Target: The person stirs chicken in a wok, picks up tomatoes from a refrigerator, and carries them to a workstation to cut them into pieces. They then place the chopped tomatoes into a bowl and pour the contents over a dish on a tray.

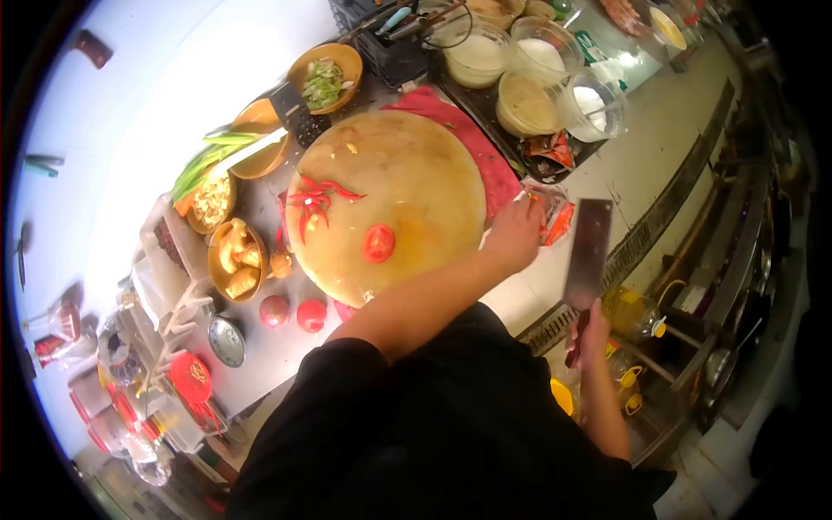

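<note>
My left hand point(517, 232) reaches across to the right of the round chopping board point(433, 165). Its fingers are closed at the edge of a clear plastic bag point(559, 222) with orange-red pieces in it; the grip is partly hidden. Held off the board in my right hand point(591, 334) is a cleaver point(589, 247), its broad dark blade pointing up the view. On the board lie a tomato piece point(379, 243), seemingly cut side up, in a wet patch, and several red chillies point(316, 201). Two whole tomatoes point(312, 315) sit beside the board on the metal counter.
Left of the board stand bowls of ginger point(238, 257), chopped garlic point(211, 204) and sliced greens point(327, 84), with spring onions point(204, 169) lying across another. Tubs of powder point(542, 56) stand on a black tray at top right. Oil bottles point(637, 312) are at the lower right.
</note>
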`<state>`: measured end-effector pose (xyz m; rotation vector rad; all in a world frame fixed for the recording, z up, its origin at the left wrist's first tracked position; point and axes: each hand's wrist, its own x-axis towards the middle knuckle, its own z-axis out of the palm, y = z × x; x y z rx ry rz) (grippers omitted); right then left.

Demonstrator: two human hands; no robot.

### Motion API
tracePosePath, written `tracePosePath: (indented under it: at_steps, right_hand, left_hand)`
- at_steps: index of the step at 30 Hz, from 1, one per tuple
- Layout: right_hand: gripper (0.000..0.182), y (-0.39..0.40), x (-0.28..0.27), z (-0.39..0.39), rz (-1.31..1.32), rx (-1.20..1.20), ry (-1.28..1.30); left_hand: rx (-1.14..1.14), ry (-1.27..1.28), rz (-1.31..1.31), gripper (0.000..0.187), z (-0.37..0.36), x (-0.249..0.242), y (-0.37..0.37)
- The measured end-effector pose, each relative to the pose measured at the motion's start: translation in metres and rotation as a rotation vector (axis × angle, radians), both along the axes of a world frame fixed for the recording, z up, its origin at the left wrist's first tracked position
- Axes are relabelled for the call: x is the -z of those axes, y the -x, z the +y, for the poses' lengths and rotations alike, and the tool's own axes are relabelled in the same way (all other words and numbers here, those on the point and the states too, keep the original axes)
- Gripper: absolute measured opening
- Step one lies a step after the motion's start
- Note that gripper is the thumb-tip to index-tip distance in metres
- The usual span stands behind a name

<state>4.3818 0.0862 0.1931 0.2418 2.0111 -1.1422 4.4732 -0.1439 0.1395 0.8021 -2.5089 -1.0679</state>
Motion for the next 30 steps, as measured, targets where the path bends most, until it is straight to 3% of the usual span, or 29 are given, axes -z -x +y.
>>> tracePosePath:
  at_steps: [3,6,9,11,15,25,27,29,30]
  right_hand:
    - [0.049,0.015,0.007,0.014,0.055,-0.030,0.051]
    - [0.051,0.006,0.005,0.008,0.002,-0.194,0.072]
    - [0.049,-0.006,0.002,-0.034,-0.096,-0.396,0.106]
    - [0.047,-0.014,0.012,-0.059,-0.051,-0.733,0.012]
    - [0.040,-0.034,0.020,-0.105,-0.089,-0.973,0.038]
    - [0.040,-0.056,0.031,-0.151,-0.049,-1.125,0.042]
    - [0.042,-0.058,0.026,-0.155,-0.053,-1.138,0.006]
    - [0.042,-0.060,0.024,-0.157,-0.056,-1.122,-0.010]
    - [0.043,-0.060,0.023,-0.157,-0.060,-1.099,-0.026]
  left_hand:
    - [0.015,0.159,0.181,0.047,0.005,0.005,-0.022]
    - [-0.045,0.128,0.000,0.050,-0.003,0.000,-0.078]
    - [-0.352,0.244,-0.085,0.054,-0.011,0.020,-0.153]
    - [-0.461,0.258,-0.104,0.056,-0.016,0.012,-0.190]
    - [-0.705,0.174,-0.167,0.063,-0.008,0.019,-0.251]
    - [-0.985,0.030,-0.198,0.056,0.018,0.015,-0.336]
    - [-1.096,0.229,-0.229,0.051,0.012,0.034,-0.379]
    - [-1.215,-0.193,-0.407,0.048,-0.006,0.019,-0.446]
    - [-1.517,0.349,-0.253,0.043,0.012,0.050,-0.469]
